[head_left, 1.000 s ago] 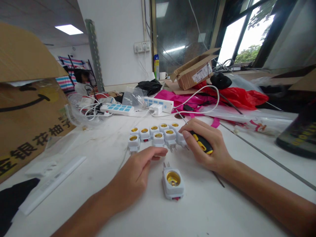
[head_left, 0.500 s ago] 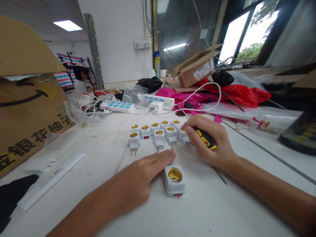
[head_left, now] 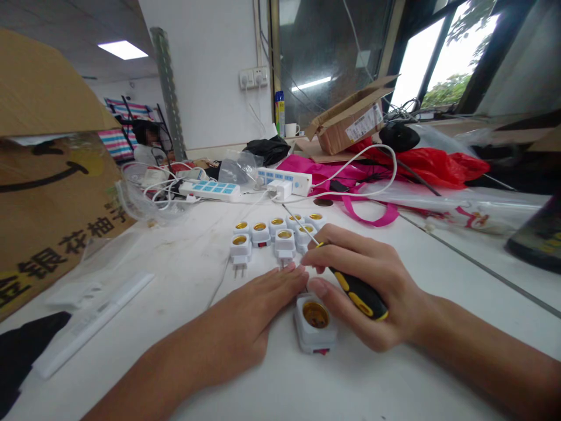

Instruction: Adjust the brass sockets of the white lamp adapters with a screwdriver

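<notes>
Right hand: fingers were curled closely round a ribbed black-and-yellow plastic screwdriver handle; its thin steel shaft pointed across the adapters.
Left hand: fingers lay extended and empty on the smooth white desk, their tips just beside a plug-pin pair.
Main object: a white plastic lamp-socket adapter with a round brass-coloured threaded socket lay face up between the hands, just below the right thumb.
Nearby: a tight cluster of matching white adapters with brass sockets stood beyond the left fingertips.
Risk: unsteadied, the loose adapter could slide on the smooth desk under pressure; a slipping steel shaft could scratch its plastic or knock the cluster.
</notes>
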The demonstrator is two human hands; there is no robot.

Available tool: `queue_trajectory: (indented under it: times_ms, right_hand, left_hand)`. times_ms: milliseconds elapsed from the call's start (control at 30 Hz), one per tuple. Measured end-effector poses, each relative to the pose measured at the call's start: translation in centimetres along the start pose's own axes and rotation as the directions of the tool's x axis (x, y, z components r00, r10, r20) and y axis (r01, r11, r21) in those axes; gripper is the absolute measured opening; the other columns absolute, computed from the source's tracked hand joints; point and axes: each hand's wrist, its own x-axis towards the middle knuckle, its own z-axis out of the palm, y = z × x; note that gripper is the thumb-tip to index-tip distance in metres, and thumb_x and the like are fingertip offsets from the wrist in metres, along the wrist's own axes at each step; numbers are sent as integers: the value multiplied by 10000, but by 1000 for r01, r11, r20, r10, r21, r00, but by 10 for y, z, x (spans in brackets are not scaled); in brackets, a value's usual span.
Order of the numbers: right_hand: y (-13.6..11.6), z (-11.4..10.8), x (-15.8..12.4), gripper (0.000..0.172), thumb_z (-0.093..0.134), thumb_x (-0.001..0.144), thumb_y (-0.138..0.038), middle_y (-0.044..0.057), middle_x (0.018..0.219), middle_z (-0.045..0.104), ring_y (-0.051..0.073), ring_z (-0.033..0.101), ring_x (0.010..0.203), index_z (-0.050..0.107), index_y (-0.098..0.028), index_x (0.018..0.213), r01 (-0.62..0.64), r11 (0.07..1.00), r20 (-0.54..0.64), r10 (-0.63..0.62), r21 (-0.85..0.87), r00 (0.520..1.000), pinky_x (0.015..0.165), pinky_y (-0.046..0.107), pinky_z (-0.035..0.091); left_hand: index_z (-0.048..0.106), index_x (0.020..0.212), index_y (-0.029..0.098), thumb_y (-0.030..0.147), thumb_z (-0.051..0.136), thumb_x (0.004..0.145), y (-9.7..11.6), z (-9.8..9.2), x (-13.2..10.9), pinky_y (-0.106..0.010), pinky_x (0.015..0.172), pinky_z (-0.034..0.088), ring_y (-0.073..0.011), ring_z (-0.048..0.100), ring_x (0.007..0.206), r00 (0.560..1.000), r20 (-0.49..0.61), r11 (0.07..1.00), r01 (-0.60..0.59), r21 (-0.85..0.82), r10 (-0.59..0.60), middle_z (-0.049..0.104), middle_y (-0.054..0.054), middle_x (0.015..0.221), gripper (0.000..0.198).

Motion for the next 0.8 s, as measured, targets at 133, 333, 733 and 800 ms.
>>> queue_trajectory:
  times_ms: [133, 333, 733, 800]
  right_hand:
    - [-4, 7, 2, 68, 648, 1042, -181, 102, 1008, 710, 236, 667, 847, 680, -237, 1065, 41, 999, 125, -38, -21, 991, 715, 385, 568]
    - [-2, 9, 2, 103, 617, 1078, -182, 125, 1030, 726, 235, 688, 878, 719, -180, 1064, 43, 999, 221, -40, -9, 974, 760, 371, 572]
    - [0, 7, 1, 134, 591, 1056, -137, 121, 985, 732, 231, 695, 832, 710, -190, 1025, 48, 999, 238, -47, 3, 970, 708, 357, 531]
    - [0, 7, 1, 133, 593, 1055, -143, 102, 945, 711, 218, 666, 789, 712, -191, 1022, 43, 999, 243, -41, -1, 969, 687, 350, 512]
  left_hand:
    - [432, 1755, 391, -16, 497, 1032, 1, 1, 2, -503, 1453, 261, -252, 385, 1719, 998, -6, 997, -67, -41, 67, 447, 8, 1827, 832]
    - [467, 1727, 385, 20, 503, 1088, 4, -1, 1, -413, 1426, 319, -201, 444, 1678, 999, 8, 999, -50, 0, 50, 499, 7, 1796, 737]
    - [506, 1711, 395, -17, 499, 1036, 4, -4, 0, -448, 1454, 275, -213, 397, 1711, 999, 38, 1000, 16, 1, -16, 450, 43, 1825, 791]
    - [511, 1711, 388, -24, 500, 1026, 5, -4, 1, -468, 1454, 276, -230, 400, 1711, 999, 35, 1000, 24, -9, -23, 445, 36, 1827, 800]
